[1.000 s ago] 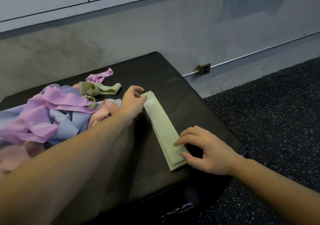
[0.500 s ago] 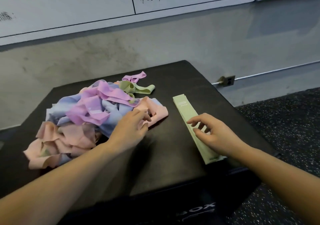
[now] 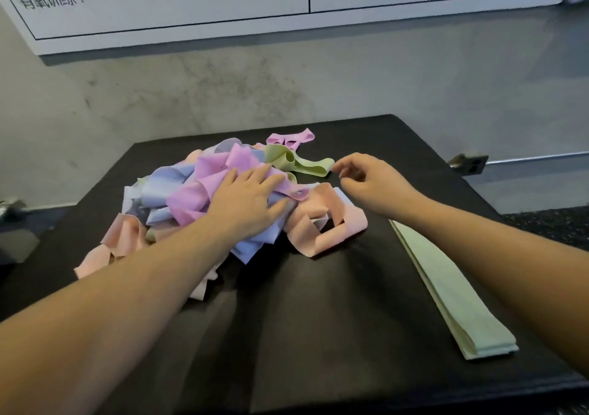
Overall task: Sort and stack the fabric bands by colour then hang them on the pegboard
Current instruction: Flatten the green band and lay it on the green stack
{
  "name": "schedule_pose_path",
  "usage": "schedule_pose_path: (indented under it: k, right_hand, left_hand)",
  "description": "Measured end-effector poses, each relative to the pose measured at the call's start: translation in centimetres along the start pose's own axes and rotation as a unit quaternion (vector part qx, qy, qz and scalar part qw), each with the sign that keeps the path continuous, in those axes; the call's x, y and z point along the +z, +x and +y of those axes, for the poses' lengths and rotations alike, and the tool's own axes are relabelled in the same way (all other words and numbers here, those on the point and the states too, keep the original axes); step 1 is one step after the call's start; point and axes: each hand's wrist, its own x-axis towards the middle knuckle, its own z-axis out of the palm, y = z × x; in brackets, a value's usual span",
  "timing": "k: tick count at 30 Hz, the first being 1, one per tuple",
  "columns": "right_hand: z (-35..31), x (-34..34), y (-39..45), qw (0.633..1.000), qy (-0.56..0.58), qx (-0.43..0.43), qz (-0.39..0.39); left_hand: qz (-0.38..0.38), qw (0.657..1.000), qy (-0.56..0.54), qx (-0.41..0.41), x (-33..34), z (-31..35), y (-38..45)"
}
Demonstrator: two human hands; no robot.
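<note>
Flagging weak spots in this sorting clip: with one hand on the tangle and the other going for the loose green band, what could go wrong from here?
1. The loose green band runs under the mixed pile; pulling it may drag purple and pink bands along, though the left hand pressing the pile should limit that.
2. The green stack lies beneath the right forearm, near the box's edge; a careless sweep back could skew it or push it off.
3. The right hand has no visible grip yet.

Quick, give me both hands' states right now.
Left hand: open, fingers straight, pressing flat on the pile of bands.
Right hand: fingers loosely curled, holding nothing, close beside the loose green band.
</note>
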Motion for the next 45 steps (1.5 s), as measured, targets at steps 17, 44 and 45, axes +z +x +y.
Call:
schedule_pose_path:
  k: [17,44,45]
  right_hand:
    - [-1.4,9.5,11.0,0.970,-0.091,-0.021,-0.226]
    - [-4.1,-1.4,2.2,0.955,0.284,0.078,0.031]
    - [-4.5,-1.8,1.7,0.962,0.260,0.079,0.041]
  left_hand:
    - [0.202,0.953,-0.227,-0.008,5.9,-4.3,-2.9]
    - [0.056,0.984,-0.170,0.007,2.7,-2.5,-1.1]
    - [0.081,0.986,-0.145,0.017,2.0,-1.9,-1.0]
